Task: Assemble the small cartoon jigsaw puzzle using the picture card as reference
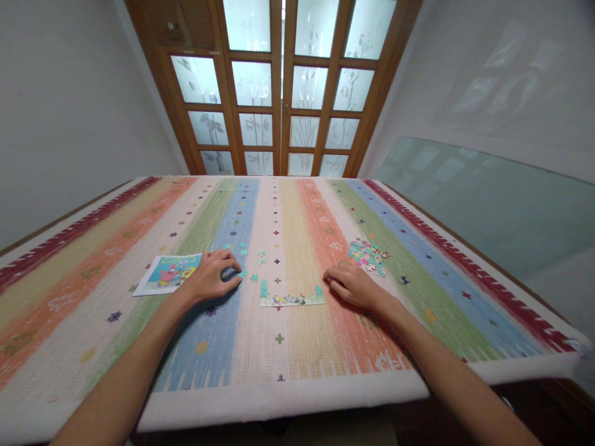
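My left hand (211,276) lies on the striped cloth with its fingers curled down over a few loose teal puzzle pieces (242,251), fingertips touching them. Just left of it sits a cartoon reference picture (170,273). A partly joined strip of puzzle (292,298) lies between my hands. My right hand (352,286) rests on the cloth to the right of that strip, fingers loosely bent and pointing left, with nothing seen in it. A heap of loose pieces (367,254) lies just beyond the right hand.
The table carries a striped multicoloured cloth (302,217) reaching to its front edge (279,402). Wooden doors with frosted glass panes (283,93) stand behind it. A glass sheet (488,204) leans on the right wall.
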Demonstrator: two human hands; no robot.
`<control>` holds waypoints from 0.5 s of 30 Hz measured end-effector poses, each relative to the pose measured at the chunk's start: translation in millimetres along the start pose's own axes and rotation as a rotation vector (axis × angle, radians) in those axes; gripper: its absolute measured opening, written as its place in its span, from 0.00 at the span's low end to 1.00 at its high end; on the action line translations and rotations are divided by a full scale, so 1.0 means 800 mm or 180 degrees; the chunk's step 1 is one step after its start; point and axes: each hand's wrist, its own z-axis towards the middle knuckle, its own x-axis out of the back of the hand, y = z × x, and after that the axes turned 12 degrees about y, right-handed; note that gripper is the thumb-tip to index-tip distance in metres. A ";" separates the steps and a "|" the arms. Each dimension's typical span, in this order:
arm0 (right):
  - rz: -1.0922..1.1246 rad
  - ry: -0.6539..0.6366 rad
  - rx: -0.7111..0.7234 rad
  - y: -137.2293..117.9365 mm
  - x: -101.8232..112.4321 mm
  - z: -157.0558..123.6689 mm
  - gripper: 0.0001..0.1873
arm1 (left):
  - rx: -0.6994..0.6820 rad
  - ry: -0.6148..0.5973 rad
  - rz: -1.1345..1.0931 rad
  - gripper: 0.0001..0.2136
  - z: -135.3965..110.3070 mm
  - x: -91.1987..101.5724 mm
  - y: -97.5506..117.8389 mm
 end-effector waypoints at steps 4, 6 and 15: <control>0.0030 0.0011 0.0000 -0.001 0.002 0.000 0.11 | 0.0069 -0.0039 0.0063 0.12 0.002 0.001 -0.002; 0.0035 0.0000 0.0004 0.000 0.001 0.000 0.11 | 0.0124 -0.0002 0.0106 0.12 0.004 0.002 -0.003; 0.0040 0.0016 -0.0001 0.001 0.000 -0.001 0.11 | 0.0467 0.0335 0.0409 0.17 0.002 -0.003 -0.017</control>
